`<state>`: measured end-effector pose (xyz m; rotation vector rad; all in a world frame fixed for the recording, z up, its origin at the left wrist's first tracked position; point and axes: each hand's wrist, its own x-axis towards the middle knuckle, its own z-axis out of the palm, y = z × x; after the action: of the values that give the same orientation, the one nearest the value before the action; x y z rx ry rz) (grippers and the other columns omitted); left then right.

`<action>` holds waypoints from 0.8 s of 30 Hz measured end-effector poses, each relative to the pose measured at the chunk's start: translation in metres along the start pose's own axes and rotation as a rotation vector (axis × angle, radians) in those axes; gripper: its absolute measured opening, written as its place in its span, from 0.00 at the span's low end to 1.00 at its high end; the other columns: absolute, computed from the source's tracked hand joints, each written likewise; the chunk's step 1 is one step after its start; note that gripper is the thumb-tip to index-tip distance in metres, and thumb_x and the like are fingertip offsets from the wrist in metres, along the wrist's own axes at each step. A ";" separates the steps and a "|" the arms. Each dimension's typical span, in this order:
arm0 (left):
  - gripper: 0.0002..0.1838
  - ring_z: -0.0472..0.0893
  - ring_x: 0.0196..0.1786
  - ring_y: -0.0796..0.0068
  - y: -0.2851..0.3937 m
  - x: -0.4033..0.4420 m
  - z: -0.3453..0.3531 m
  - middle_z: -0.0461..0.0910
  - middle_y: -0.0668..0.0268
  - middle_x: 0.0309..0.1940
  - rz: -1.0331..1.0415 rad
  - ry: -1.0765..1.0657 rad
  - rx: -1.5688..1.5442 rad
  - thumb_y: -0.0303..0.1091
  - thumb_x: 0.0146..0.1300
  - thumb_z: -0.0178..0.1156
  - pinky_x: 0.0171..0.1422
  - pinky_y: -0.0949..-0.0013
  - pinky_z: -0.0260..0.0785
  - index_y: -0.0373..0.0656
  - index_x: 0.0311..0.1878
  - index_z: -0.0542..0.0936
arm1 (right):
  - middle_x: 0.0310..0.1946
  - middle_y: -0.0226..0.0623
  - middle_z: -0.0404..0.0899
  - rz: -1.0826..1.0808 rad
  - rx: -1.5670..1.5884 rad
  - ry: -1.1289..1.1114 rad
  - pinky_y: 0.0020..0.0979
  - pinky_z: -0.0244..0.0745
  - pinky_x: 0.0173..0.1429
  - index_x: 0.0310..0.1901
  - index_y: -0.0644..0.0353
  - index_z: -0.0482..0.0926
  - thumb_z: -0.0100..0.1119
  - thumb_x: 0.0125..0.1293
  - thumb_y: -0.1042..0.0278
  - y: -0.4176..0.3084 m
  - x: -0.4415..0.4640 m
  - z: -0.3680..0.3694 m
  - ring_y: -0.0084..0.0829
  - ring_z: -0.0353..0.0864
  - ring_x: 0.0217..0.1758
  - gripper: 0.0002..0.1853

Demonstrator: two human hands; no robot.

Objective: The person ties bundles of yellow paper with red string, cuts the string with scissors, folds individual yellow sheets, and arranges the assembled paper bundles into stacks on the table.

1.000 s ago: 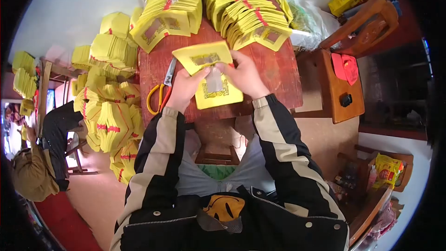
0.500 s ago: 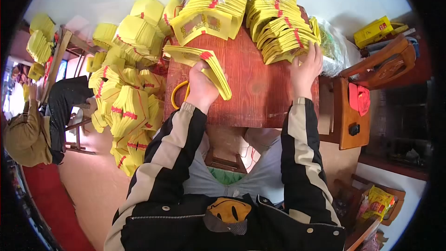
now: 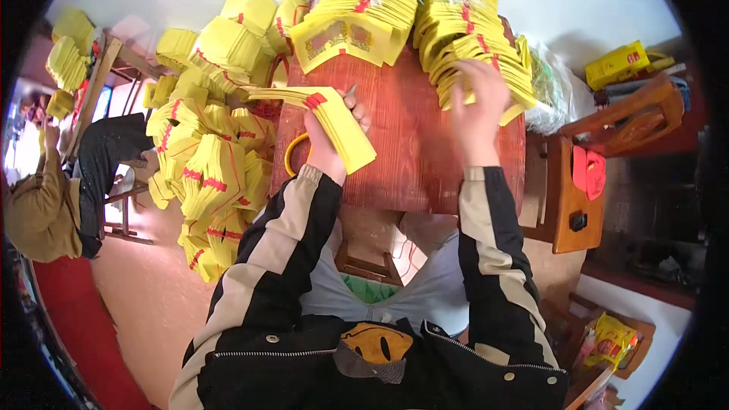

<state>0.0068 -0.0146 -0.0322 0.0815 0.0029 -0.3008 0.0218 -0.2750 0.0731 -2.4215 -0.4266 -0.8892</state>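
Just inside the left edge of the red wooden table (image 3: 421,171), as the head view showed it, the person's left hand (image 3: 322,146) was clamped on a folded yellow bundle (image 3: 345,133). One side of that bundle stuck out past the left edge, and the other sloped down toward the near edge, with a red mark on the fold between them. Fingertips showed beyond the sloping side.

Near the right edge, the right hand (image 3: 484,99) was raised in front of the right stack (image 3: 486,49), covering part of its near end. It was blurred, and I could not tell whether its fingers touched the stack or had closed on anything.

That stack ran back toward the far right corner, red marks along its folds. Beside it, by the far left corner, stood the left stack (image 3: 364,11), its nearest piece spread to show two printed panels. Clear plastic (image 3: 558,80) bulged outside the far right corner. Close to the left edge lay a yellow handle loop (image 3: 288,156), and beyond that edge more yellow bundles (image 3: 201,171) were heaped high.

Off to the right, a red cap (image 3: 588,171) and a small dark object (image 3: 579,221) rested on a wooden seat (image 3: 566,193). Far to the left I saw another person in a brown top (image 3: 45,209).
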 end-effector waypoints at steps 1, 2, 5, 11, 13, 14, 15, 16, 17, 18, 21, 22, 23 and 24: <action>0.19 0.76 0.39 0.64 0.001 0.000 -0.003 0.79 0.67 0.38 0.021 -0.019 -0.008 0.50 0.74 0.52 0.49 0.58 0.72 0.49 0.50 0.84 | 0.60 0.40 0.80 -0.076 -0.024 -0.020 0.48 0.64 0.70 0.55 0.52 0.84 0.69 0.61 0.70 -0.014 0.012 0.018 0.45 0.74 0.69 0.19; 0.19 0.76 0.39 0.64 0.002 0.000 -0.005 0.79 0.66 0.38 0.040 -0.037 -0.015 0.51 0.74 0.52 0.50 0.58 0.72 0.48 0.50 0.84 | 0.58 0.39 0.81 -0.150 -0.050 -0.038 0.47 0.65 0.68 0.53 0.52 0.84 0.69 0.60 0.70 -0.028 0.026 0.039 0.44 0.76 0.67 0.18; 0.20 0.76 0.39 0.64 0.005 0.000 -0.003 0.79 0.65 0.38 0.031 -0.007 -0.024 0.51 0.74 0.51 0.49 0.58 0.72 0.47 0.50 0.84 | 0.59 0.36 0.81 -0.138 -0.177 0.027 0.46 0.65 0.69 0.54 0.50 0.85 0.70 0.61 0.69 -0.058 0.060 0.094 0.42 0.75 0.68 0.18; 0.15 0.75 0.31 0.64 0.019 -0.001 0.028 0.79 0.64 0.30 0.110 0.275 0.011 0.47 0.73 0.52 0.39 0.60 0.71 0.47 0.39 0.80 | 0.57 0.30 0.80 -0.184 -0.255 0.051 0.45 0.62 0.67 0.49 0.48 0.83 0.70 0.58 0.69 -0.053 0.042 0.135 0.37 0.75 0.68 0.16; 0.15 0.75 0.32 0.64 0.023 -0.001 0.026 0.79 0.64 0.31 0.103 0.252 -0.027 0.47 0.72 0.52 0.39 0.59 0.71 0.47 0.39 0.81 | 0.54 0.28 0.82 -0.201 -0.192 0.006 0.43 0.62 0.65 0.47 0.48 0.83 0.70 0.58 0.70 -0.051 0.029 0.138 0.34 0.77 0.64 0.14; 0.16 0.75 0.32 0.64 0.024 -0.001 0.025 0.79 0.64 0.31 0.088 0.230 -0.057 0.47 0.72 0.52 0.39 0.59 0.71 0.47 0.38 0.81 | 0.52 0.26 0.83 -0.207 -0.132 -0.032 0.42 0.63 0.63 0.46 0.48 0.82 0.69 0.59 0.71 -0.049 0.023 0.139 0.32 0.80 0.61 0.13; 0.16 0.75 0.32 0.64 0.025 -0.002 0.018 0.79 0.64 0.31 0.081 0.232 -0.055 0.47 0.72 0.52 0.39 0.59 0.71 0.47 0.38 0.81 | 0.47 0.24 0.84 -0.203 -0.104 -0.010 0.39 0.63 0.61 0.44 0.48 0.81 0.68 0.58 0.73 -0.051 0.021 0.139 0.30 0.82 0.54 0.12; 0.18 0.76 0.35 0.64 0.026 -0.002 0.009 0.80 0.64 0.35 0.062 0.117 -0.057 0.49 0.73 0.52 0.43 0.59 0.71 0.46 0.44 0.82 | 0.47 0.24 0.84 -0.197 -0.108 -0.010 0.39 0.63 0.61 0.44 0.48 0.81 0.68 0.58 0.73 -0.052 0.018 0.139 0.30 0.82 0.54 0.12; 0.21 0.76 0.38 0.63 0.027 -0.001 0.001 0.81 0.63 0.39 0.046 -0.001 -0.060 0.51 0.74 0.51 0.47 0.59 0.72 0.45 0.49 0.84 | 0.47 0.24 0.84 -0.192 -0.111 -0.014 0.39 0.63 0.61 0.44 0.48 0.81 0.68 0.58 0.73 -0.053 0.016 0.139 0.30 0.83 0.53 0.12; 0.21 0.76 0.38 0.63 0.028 0.000 0.000 0.81 0.63 0.39 0.046 -0.002 -0.061 0.51 0.74 0.51 0.47 0.59 0.72 0.45 0.49 0.84 | 0.47 0.24 0.84 -0.190 -0.113 -0.020 0.39 0.62 0.61 0.43 0.48 0.81 0.69 0.57 0.73 -0.054 0.016 0.139 0.30 0.83 0.52 0.12; 0.20 0.76 0.39 0.63 0.031 0.000 -0.003 0.81 0.63 0.41 0.028 -0.034 -0.102 0.51 0.75 0.51 0.47 0.59 0.72 0.45 0.50 0.84 | 0.45 0.24 0.84 -0.177 -0.088 -0.028 0.39 0.63 0.61 0.42 0.49 0.81 0.69 0.57 0.73 -0.057 0.014 0.139 0.30 0.83 0.51 0.12; 0.20 0.76 0.38 0.63 0.030 0.001 -0.002 0.81 0.63 0.40 0.043 -0.043 -0.089 0.50 0.75 0.51 0.47 0.59 0.72 0.45 0.50 0.84 | 0.45 0.24 0.84 -0.179 -0.086 -0.031 0.39 0.63 0.61 0.42 0.49 0.81 0.69 0.57 0.73 -0.059 0.014 0.139 0.30 0.83 0.51 0.12; 0.20 0.76 0.38 0.63 0.029 0.001 -0.001 0.82 0.63 0.40 0.056 -0.053 -0.076 0.50 0.75 0.51 0.47 0.59 0.72 0.45 0.49 0.84 | 0.45 0.24 0.85 -0.180 -0.077 -0.028 0.39 0.63 0.61 0.41 0.49 0.81 0.69 0.57 0.73 -0.061 0.014 0.138 0.30 0.83 0.51 0.11; 0.20 0.76 0.38 0.63 0.028 0.001 0.006 0.82 0.63 0.40 0.056 -0.054 -0.077 0.50 0.75 0.51 0.47 0.59 0.72 0.45 0.49 0.84 | 0.44 0.24 0.85 -0.181 -0.069 -0.023 0.39 0.64 0.60 0.41 0.49 0.81 0.69 0.57 0.73 -0.061 0.014 0.137 0.29 0.83 0.50 0.11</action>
<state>0.0156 0.0117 -0.0243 -0.0033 -0.0412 -0.2467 0.0735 -0.1454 0.0159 -2.4876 -0.6424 -0.9678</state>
